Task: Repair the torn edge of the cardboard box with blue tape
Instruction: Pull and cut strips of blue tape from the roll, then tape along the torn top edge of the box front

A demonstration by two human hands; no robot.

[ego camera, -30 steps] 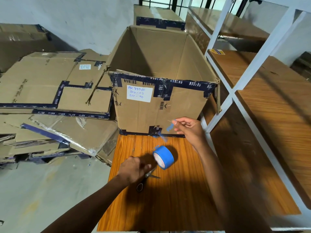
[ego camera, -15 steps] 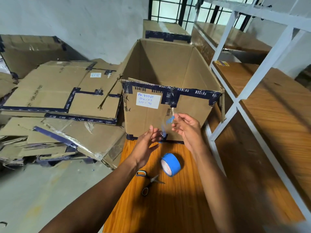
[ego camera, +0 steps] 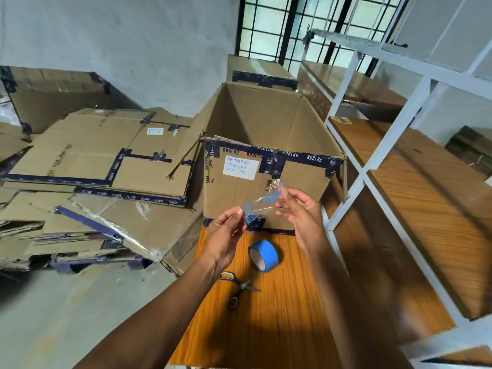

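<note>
Since half a second ago both hands have risen and spread a little: the tape strip (ego camera: 262, 202) is now stretched out between them, where before it hung short from the right hand alone. Left hand (ego camera: 225, 237) pinches the strip's lower-left end with thumb and fingertips; right hand (ego camera: 303, 214) pinches the upper-right end, other fingers loosely fanned. The strip looks mostly clear with blue printing, held in front of the cardboard box (ego camera: 269, 166), at 12 o'clock from the hands, not touching it as far as I can tell. The box stands open-topped on the far end of the wooden table (ego camera: 279, 328), dark printed tape around its rim and a white handwritten label (ego camera: 241, 167) on the near face. The torn edge can't be picked out.

Blue tape roll (ego camera: 263, 255) lies on its side on the table at 6 o'clock from the strip, same spot as before. Scissors (ego camera: 239, 287) just nearer, at 7 o'clock from the roll, shut.

Flattened cartons (ego camera: 93, 166) stacked at 9 o'clock of the box, on a grey floor. White metal shelving (ego camera: 372, 166) with wooden boards at 3 o'clock. Barred window (ego camera: 279, 27) and a pale wall behind.
</note>
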